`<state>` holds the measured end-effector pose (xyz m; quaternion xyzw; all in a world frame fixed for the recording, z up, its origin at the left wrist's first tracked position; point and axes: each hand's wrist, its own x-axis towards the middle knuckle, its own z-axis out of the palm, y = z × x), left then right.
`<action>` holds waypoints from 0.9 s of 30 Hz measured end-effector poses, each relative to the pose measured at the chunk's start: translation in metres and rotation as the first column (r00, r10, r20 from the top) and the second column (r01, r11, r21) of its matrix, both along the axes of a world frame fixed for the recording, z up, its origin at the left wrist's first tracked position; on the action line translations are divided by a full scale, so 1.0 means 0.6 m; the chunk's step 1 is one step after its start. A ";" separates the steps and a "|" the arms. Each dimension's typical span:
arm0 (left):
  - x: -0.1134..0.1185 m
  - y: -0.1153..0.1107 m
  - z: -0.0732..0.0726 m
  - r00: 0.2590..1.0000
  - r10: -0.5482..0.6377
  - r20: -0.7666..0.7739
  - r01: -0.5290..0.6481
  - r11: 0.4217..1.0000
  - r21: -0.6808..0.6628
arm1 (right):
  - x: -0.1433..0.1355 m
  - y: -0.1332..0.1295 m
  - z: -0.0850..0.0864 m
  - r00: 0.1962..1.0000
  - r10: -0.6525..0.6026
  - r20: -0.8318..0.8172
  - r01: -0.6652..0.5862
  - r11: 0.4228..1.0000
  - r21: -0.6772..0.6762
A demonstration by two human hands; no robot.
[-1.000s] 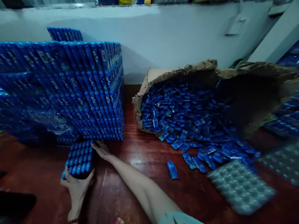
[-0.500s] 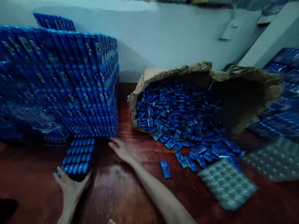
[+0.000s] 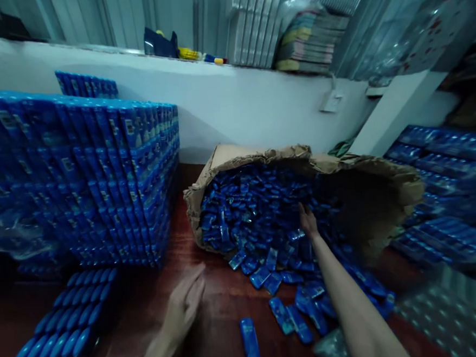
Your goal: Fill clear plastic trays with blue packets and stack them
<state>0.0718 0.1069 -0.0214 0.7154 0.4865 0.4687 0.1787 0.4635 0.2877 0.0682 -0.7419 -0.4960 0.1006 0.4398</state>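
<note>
My left hand (image 3: 182, 301) is over the red-brown table, holding nothing, its fingers stretched out and slightly blurred. To its right lies a single flat blue packet (image 3: 250, 339). My right hand (image 3: 308, 222) reaches over the heap of blue packets (image 3: 260, 215) at the mouth of the torn cardboard box (image 3: 205, 176). Its fingers look extended, and I see no packet in them, though the fingertips are small and dark. On the left, a block of blue packets in neat rows (image 3: 64, 321) lies on the table, apart from both hands.
A tall wall of stacked blue packets (image 3: 111, 182) stands behind the rows. Clear plastic trays (image 3: 455, 310) lie at the right front, with more blue stacks (image 3: 450, 185) behind. A ledge (image 3: 123, 50) along the back wall carries assorted items.
My left hand has let go of the rows of packets and moved right. My right hand has gone from beside the stack into the heap by the box. The camera has tilted up.
</note>
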 end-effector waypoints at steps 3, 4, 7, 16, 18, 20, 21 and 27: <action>0.077 0.158 0.031 1.000 -0.020 -0.008 0.020 1.000 0.001 | 0.016 0.039 -0.003 0.996 0.075 0.039 -0.071 0.993 -0.095; 0.094 0.206 0.035 0.999 0.027 -0.019 -0.028 1.000 -0.008 | 0.016 0.051 -0.006 0.994 0.098 0.050 -0.091 0.987 -0.131; 0.118 0.320 0.033 0.981 0.183 -0.070 -0.189 0.978 -0.091 | 0.008 0.083 -0.017 0.984 0.164 0.066 -0.145 0.962 -0.229; 0.095 0.430 0.055 1.000 0.000 -0.003 0.000 0.980 -0.198 | -0.128 0.098 -0.064 0.957 0.290 0.031 -0.261 0.899 -0.352; 0.091 0.424 0.052 0.999 -0.047 -0.003 0.045 0.976 -0.214 | -0.159 0.087 -0.071 0.964 0.264 0.025 -0.238 0.904 -0.356; 0.091 0.408 0.043 0.997 -0.078 -0.006 0.075 0.970 -0.232 | -0.177 0.072 -0.075 0.971 0.238 0.025 -0.213 0.909 -0.358; 0.093 0.399 0.038 0.996 -0.092 -0.011 0.087 0.967 -0.240 | -0.182 0.064 -0.075 0.973 0.230 0.024 -0.206 0.910 -0.360; 0.110 0.340 0.026 0.991 -0.127 -0.045 0.111 0.959 -0.261 | -0.189 0.005 -0.067 0.963 0.270 0.000 -0.252 0.900 -0.354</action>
